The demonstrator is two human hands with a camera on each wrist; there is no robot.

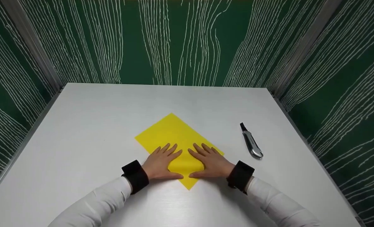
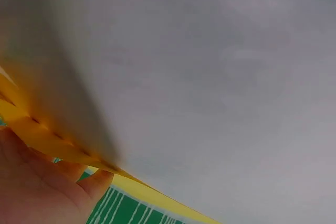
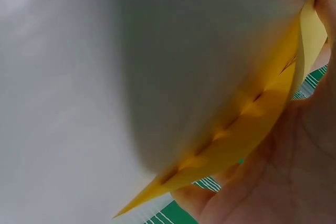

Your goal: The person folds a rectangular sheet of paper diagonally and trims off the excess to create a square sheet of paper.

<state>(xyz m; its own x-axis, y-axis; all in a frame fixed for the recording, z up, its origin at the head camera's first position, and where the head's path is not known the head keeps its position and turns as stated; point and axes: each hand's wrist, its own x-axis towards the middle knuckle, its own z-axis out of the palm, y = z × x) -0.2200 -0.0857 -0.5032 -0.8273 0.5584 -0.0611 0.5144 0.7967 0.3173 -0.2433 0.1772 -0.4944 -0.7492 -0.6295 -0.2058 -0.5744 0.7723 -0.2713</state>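
A yellow sheet of paper (image 1: 174,132) lies turned on the white table, one corner pointing toward the person and another away. The left hand (image 1: 162,162) rests on its left side with fingers spread and straight. On the right side, the right hand (image 1: 213,163) lies the same way, its thumb close to the left thumb near the front corner. Between the hands the sheet bows up slightly. Both wrist views catch the paper edge-on, with the yellow paper (image 2: 31,132) under the left fingers and the curved paper (image 3: 247,135) by the right palm.
A grey utility knife (image 1: 251,143) with a black tip lies to the right of the paper. The white table (image 1: 79,132) is bordered by green walls (image 1: 136,41) with white streaks at the back and sides.
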